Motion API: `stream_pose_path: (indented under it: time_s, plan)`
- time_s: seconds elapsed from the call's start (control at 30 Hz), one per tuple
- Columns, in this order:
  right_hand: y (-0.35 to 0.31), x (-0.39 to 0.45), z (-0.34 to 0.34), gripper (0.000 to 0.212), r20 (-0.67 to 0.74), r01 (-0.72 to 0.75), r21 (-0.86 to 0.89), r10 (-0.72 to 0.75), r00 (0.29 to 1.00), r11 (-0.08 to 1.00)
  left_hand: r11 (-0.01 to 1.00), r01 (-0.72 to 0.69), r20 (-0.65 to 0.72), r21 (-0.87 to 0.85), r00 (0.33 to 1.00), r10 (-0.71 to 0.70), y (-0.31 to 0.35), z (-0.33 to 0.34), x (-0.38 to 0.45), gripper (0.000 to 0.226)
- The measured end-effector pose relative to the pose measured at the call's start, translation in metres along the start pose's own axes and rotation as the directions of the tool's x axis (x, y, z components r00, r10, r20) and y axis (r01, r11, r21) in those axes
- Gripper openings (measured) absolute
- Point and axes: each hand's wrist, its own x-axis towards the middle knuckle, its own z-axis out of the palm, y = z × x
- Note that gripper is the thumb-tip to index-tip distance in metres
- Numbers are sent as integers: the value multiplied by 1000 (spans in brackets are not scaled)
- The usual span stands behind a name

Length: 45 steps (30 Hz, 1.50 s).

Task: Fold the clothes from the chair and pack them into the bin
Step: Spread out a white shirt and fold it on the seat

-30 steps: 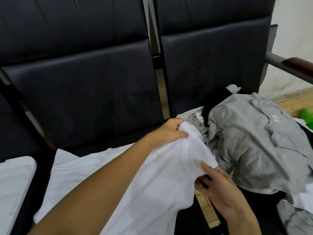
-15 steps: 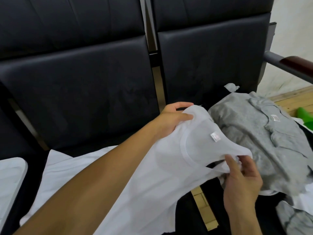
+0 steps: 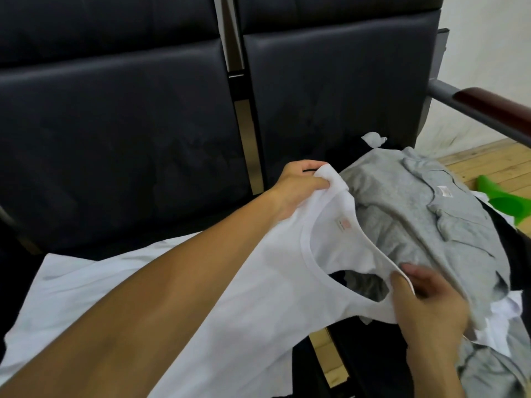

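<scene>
Over the black chair seats (image 3: 120, 145), a white shirt (image 3: 258, 297) is held up by its shoulders: left hand (image 3: 298, 188) pinching cloth at 12 o'clock, right hand (image 3: 428, 305) gripping at 4 o'clock. At 2 o'clock lies a grey shirt (image 3: 425, 222).

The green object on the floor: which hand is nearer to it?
Right. The right hand holds the white shirt at the collar, below and left of the green object. The left hand holds the other shoulder, farther left.
</scene>
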Motion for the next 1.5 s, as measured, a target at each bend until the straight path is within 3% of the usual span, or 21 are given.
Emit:
stream_pose_path:
  time_s: [0.13, 0.27, 0.33, 0.4, 0.47, 0.53, 0.57, 0.67, 0.73, 0.8, 0.83, 0.87, 0.9, 0.93, 1.0, 1.07, 1.17, 1.27, 1.33, 1.4, 1.5]
  plan:
    - [-22, -9, -4, 12, 330, -304, 279, 206, 921, 911, 999, -20, -3, 49, 1000, 20, -2, -5, -1, 32]
    - [-30, -11, -8, 28, 453, -355, 360, 170, 875, 863, 993, -71, 25, 95, 997, 69, 6, -5, -3, 21]
    - [-28, -12, -11, 22, 465, -243, 250, 105, 879, 937, 989, -89, 52, 118, 995, 84, 14, -7, -2, 21]
    - [-26, -10, -16, 8, 406, -26, 54, 2, 914, 998, 984, -91, 85, 151, 993, 79, 23, -11, -2, 24]
    - [-33, -8, -22, 9, 321, 158, -136, -107, 941, 978, 974, -82, 140, 211, 989, 53, 32, -19, -2, 29]
    - [-51, -16, -22, 12, 383, 226, -121, -164, 909, 967, 952, -88, 207, 293, 978, 27, 35, -32, -4, 32]
    - [-62, -26, -17, 25, 471, 207, -38, -165, 866, 978, 939, -95, 221, 331, 975, 21, 36, -43, -8, 30]
    - [-76, -57, 9, 65, 756, 93, 104, -140, 640, 990, 918, -100, 250, 383, 968, 1, 30, -87, -28, 27]
    - [-76, -85, 35, 47, 938, 37, 115, -121, 325, 993, 848, -85, 274, 522, 959, -72, 23, -129, -44, 31]
    - [-72, -109, 57, 13, 1000, 59, 21, -20, -10, 998, 655, -26, 243, 755, 940, -242, 10, -174, -58, 31]
    - [-64, -116, 64, 13, 993, 114, -37, 49, -106, 993, 520, 20, 190, 854, 918, -347, 1, -196, -63, 30]
    - [-56, -119, 68, 15, 983, 191, -97, 124, -133, 977, 375, 57, 120, 925, 894, -432, -10, -213, -65, 31]
    - [-46, -117, 72, 19, 979, 285, -158, 187, -79, 946, 250, 67, 58, 966, 886, -461, -22, -223, -66, 35]
    - [-36, -112, 75, 23, 970, 400, -236, 238, 46, 886, 168, 55, 24, 984, 900, -435, -32, -227, -67, 39]
    - [-25, -99, 75, 30, 899, 656, -438, 285, 333, 615, 163, -34, 80, 986, 955, -287, -50, -218, -67, 50]
    - [-20, -94, 74, 53, 829, 731, -557, 315, 462, 395, 176, -207, 234, 962, 961, -146, -64, -195, -62, 62]
    - [-14, -96, 85, 88, 794, 682, -595, 444, 416, 426, 76, -451, 456, 889, 886, -83, -81, -157, -46, 67]
    - [-6, -107, 94, 88, 774, 734, -600, 462, 432, 318, 35, -550, 551, 834, 833, -46, -91, -139, -38, 34]
    - [-3, -105, 91, 50, 795, 762, -589, 359, 489, 267, 137, -489, 500, 861, 864, -55, -93, -139, -39, 17]
    - [0, -95, 86, 11, 787, 689, -616, 301, 538, 380, 248, -411, 443, 877, 892, -90, -92, -146, -42, 6]
    - [10, -76, 79, 22, 800, 592, -584, 270, 536, 555, 436, -300, 378, 849, 920, -103, -84, -159, -54, 9]
